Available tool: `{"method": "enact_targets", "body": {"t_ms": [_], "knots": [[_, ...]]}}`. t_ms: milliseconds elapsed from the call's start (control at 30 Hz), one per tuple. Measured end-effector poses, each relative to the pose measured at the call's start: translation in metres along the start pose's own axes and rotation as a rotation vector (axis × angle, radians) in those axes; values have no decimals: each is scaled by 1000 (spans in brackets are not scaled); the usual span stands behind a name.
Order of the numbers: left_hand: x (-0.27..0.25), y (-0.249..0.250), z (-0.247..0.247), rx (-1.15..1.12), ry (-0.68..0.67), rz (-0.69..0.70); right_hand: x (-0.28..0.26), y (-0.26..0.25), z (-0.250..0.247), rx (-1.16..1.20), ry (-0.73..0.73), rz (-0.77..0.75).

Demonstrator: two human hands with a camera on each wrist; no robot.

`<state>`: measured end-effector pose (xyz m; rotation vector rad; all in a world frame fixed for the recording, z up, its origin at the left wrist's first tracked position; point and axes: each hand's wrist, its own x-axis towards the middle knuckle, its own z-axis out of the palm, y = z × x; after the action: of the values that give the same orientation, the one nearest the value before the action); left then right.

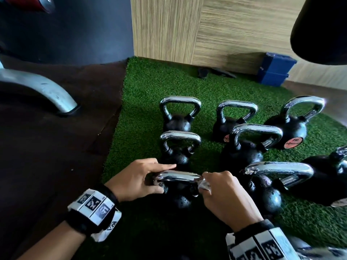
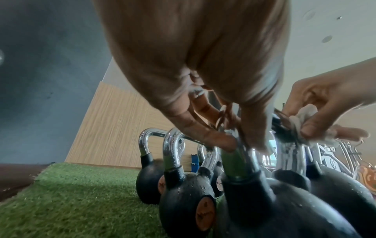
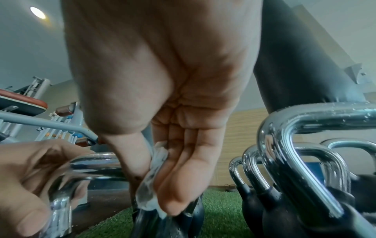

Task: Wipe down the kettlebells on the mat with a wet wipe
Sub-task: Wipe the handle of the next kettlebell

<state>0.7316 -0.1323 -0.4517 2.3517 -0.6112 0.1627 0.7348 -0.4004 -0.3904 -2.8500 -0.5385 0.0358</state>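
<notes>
Directly below both hands stands the nearest kettlebell (image 1: 176, 194), upright on the green mat (image 1: 142, 102), its chrome handle (image 1: 178, 176) running left to right across the body line, so each hand sits at one end of that bar. Left hand (image 1: 139, 180): thumb and curled fingers hold the left bend of the handle, index finger lying straight along the top; it reads as the steadying hand. Right hand (image 1: 223, 192): thumb and fingers pinch a crumpled wet wipe (image 1: 203, 184) against the right bend, where chrome meets the black horn; the wrist view is blurred there, so contact with the horn itself is probable, not certain. Judgement: the next stroke runs leftward along the bar, toward the left hand, which would have to shift. Droplets show on the black bell. Farther out, six more kettlebells (image 1: 249, 143) stand in rows toward the wood-panel wall (image 1: 234, 29), the closest just right of the right hand.
</notes>
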Motion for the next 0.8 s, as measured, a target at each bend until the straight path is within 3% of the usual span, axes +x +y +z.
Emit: {"method": "enact_targets", "body": {"t_ms": [133,233,333,400,433,500,600,800], "knots": [[-8,3,9,-58,109,-65,0,3,2,113,67,29],[-10,6,12,-75,119,-81,1,10,2,148,49,2],[-10,-10,-2,-187,-81,-125,6,20,-6,207,52,-48],[-12,-30,-16,-363,-211,-232,14,24,-18,269,146,-43],[-12,-41,-21,-463,-215,-293,20,25,-23,296,202,-38],[-7,-64,-26,-545,-100,-409,37,24,-31,339,276,-41],[17,-93,-18,-409,37,-536,71,18,-33,392,269,-57],[79,-117,13,-382,-38,-515,122,14,-28,417,237,-78]]}}
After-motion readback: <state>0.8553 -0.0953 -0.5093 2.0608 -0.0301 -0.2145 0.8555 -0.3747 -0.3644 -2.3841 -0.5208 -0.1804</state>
